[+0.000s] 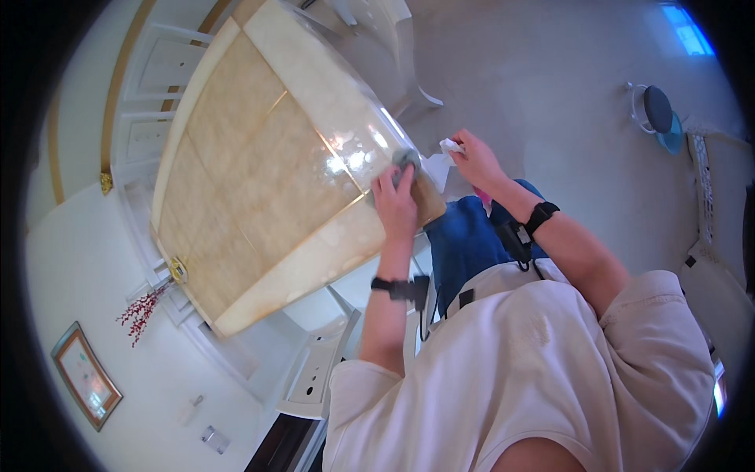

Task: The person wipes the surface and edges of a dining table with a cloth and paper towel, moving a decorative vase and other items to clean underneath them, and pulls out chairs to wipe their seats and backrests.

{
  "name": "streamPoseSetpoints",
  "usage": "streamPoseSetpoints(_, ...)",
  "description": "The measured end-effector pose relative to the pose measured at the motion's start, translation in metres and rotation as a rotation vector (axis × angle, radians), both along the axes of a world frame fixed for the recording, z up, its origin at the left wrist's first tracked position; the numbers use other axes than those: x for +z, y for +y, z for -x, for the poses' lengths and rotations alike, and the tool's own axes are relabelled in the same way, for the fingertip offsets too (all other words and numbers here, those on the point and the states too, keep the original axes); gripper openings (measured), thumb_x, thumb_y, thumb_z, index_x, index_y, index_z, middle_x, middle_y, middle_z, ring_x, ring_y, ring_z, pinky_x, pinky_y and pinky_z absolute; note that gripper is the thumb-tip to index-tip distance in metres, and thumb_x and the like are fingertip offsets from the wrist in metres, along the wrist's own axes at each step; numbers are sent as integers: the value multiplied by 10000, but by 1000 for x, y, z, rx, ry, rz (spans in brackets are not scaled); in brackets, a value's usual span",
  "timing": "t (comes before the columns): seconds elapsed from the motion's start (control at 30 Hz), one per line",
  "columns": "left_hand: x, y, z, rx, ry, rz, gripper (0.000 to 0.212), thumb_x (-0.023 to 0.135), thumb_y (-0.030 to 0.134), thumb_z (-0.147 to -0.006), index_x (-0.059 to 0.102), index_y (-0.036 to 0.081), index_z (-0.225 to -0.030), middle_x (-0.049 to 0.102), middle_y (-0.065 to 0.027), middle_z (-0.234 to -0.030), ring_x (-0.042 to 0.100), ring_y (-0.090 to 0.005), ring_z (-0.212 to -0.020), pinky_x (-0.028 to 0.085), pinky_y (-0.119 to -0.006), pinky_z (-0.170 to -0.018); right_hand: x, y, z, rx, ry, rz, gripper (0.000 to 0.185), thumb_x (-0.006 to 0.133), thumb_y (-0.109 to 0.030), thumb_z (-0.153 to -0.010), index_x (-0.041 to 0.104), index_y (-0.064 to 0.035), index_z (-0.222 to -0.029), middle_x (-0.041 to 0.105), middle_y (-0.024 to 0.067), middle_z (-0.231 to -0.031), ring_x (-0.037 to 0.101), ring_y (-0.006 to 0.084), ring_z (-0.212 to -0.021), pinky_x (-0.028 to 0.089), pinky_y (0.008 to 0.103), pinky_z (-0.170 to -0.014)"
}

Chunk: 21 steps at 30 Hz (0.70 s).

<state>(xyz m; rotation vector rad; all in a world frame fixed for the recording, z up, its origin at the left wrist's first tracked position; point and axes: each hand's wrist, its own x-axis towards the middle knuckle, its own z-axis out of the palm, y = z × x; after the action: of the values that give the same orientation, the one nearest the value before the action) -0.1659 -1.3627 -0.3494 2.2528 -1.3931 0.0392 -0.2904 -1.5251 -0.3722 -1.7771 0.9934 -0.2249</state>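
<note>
My left hand (pixel 396 200) presses a grey cloth (pixel 406 162) onto the near corner of a glossy cream and beige tiled table (pixel 248 159). The fingers spread over the cloth, which is bunched up. Beyond the table's edge, to the right, my right hand (pixel 475 156) holds a crumpled white tissue or thin cloth (pixel 451 146) between its fingers, raised over the floor. A thin whitish piece (pixel 437 171) hangs between that hand and the table corner; whether it belongs to the same tissue I cannot tell. Something pink (pixel 482 194) shows below my right wrist.
White chairs stand around the table, one with a curved leg (pixel 426 97) near its right edge. A vase (pixel 177 269) with red-berried twigs (pixel 140 312) is at the table's far left end. A round dark stool (pixel 657 110) stands on the floor at the right, near a sofa (pixel 728 189).
</note>
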Motion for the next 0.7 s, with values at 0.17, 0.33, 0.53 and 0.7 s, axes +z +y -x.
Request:
streamPoseSetpoints(0.17, 7, -107, -100, -56, -247, -72, 349, 574, 26, -799, 695, 112, -1115, 595, -122, -1144, 538, -353, -1024, 490, -420, -884, 5, -26, 29, -58, 15, -85, 188, 628, -158, -895, 599, -65, -1057, 671, 165, -995, 635, 374, -957, 506, 420, -794)
streamPoseSetpoints(0.33, -2, -138, -138, -52, -246, -176, 194, 565, 97, -853, 686, 102, -1005, 640, -147, -1022, 548, -332, -994, 491, -422, -832, 0, -48, 55, -93, 45, -110, 194, 626, -149, -890, 605, -65, -1063, 669, 179, -980, 637, 377, -948, 502, 426, -793)
streamPoseSetpoints(0.53, 7, -77, -21, -244, -69, -292, 222, 576, 44, -805, 690, 82, -991, 651, -48, -1048, 548, -300, -978, 494, -381, -836, -5, -78, 77, -122, 48, -48, 202, 610, -173, -891, 608, -48, -1049, 667, 196, -948, 633, 398, -906, 497, 450, -766)
streamPoseSetpoints(0.7, 22, -38, 27, -193, 101, -276, 292, 576, 3, -779, 697, 90, -1030, 664, -38, -1101, 543, -295, -992, 490, -376, -850, 3, -110, 53, -6, 38, -10, 202, 595, -198, -901, 608, -39, -1026, 663, 202, -947, 626, 408, -905, 493, 459, -758)
